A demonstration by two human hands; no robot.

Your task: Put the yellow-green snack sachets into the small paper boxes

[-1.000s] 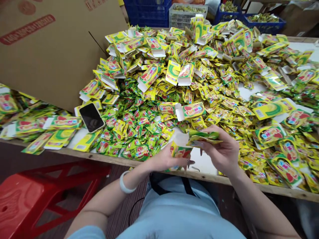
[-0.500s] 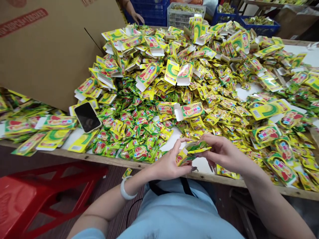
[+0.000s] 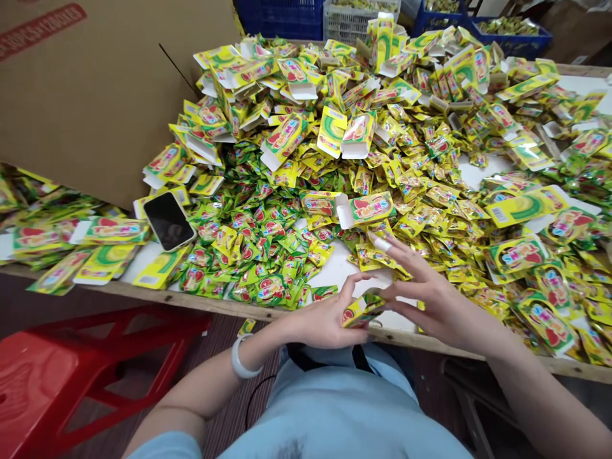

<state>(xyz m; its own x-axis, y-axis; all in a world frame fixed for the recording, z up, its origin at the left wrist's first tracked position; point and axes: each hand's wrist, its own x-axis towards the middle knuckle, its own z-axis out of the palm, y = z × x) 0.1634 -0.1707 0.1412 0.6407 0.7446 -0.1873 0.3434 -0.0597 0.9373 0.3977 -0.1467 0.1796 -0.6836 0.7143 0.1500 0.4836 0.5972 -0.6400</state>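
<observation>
Where the wooden table edge (image 3: 201,301) runs across the near side, only a small bare white patch of tabletop (image 3: 337,268) lies open, right ahead of both hands; the heap of sachets (image 3: 258,248) and flat cartons (image 3: 287,137) crowds it on every other side. Just above that front edge, the left hand (image 3: 325,319) grips a small yellow-green carton (image 3: 362,308) from below, thumb curled over its top. This carton shows a red fruit print on its side and is tilted, its open end toward the right hand (image 3: 430,299), whose fingers are spread wide and press against that end. A phone (image 3: 167,220) lies face up among the packets to the left, beside a big leaning cardboard box (image 3: 95,95). Blue crates (image 3: 516,39) and a grey crate (image 3: 347,22) at the far edge hold more green-yellow packets. A red stool (image 3: 62,376) stands below the table on the left.
</observation>
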